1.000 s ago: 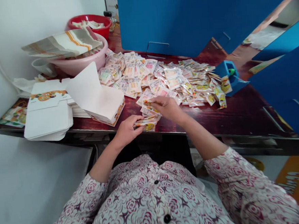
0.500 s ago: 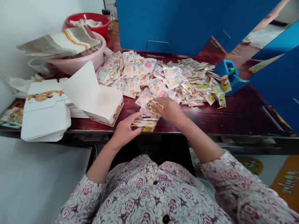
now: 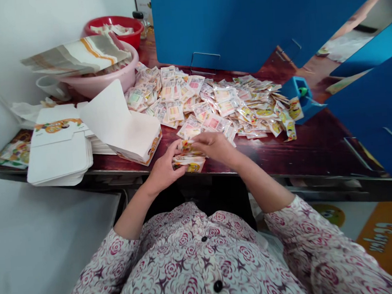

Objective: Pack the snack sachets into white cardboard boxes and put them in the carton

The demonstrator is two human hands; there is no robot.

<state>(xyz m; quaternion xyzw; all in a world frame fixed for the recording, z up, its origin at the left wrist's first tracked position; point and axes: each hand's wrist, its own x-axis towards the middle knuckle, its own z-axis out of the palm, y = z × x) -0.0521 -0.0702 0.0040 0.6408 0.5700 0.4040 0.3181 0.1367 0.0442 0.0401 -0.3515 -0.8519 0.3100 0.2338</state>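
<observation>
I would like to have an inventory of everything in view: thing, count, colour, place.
Sachet pile: many, white with bright print, across the table
Sachet bundle: one, white-yellow, near table edge
Open box: one, white, left of bundle
Stacked cartons: several, white, left end
Pink basin: one, pink, behind box
Striped sheet: one, grey-white-orange, over pink basin
Red basin: one, red, back left
Mug: one, whitish, beside pink basin
Blue container: one, blue, right of pile
Panels: several, blue, back and right
Table: one, dark red-brown, beneath
Floral sleeves: two, white-pink-purple, foreground
Left grip: one, bare, around bundle
Right grip: one, bare, above bundle
</observation>
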